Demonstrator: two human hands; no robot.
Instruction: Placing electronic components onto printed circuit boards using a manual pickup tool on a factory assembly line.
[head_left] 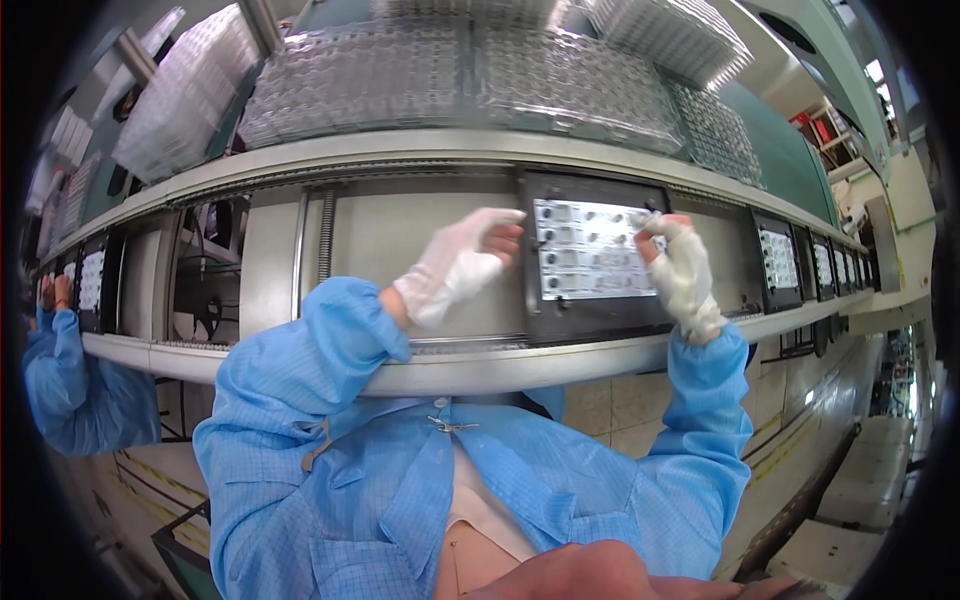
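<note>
Panel of small parts [592,262] sits in a dark carrier [600,320] on the conveyor line [440,370], directly ahead. Left hand [455,265], gloved, fingers extended, touches the panel's left edge. Right hand [680,270] pinches its upper right corner. Judgement: lift both edges evenly, keep the panel flat, avoid flexing.

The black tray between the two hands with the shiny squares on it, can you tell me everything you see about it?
The black tray is a dark, flat rectangular carrier lying on the long grey conveyor line. On its upper part sits a pale silvery panel divided into rows of small rectangular pieces. The left hand, in a white glove, reaches its fingertips to the tray's left edge. The right hand, also gloved, touches the panel's top right corner. More trays like it follow along the line.
</note>
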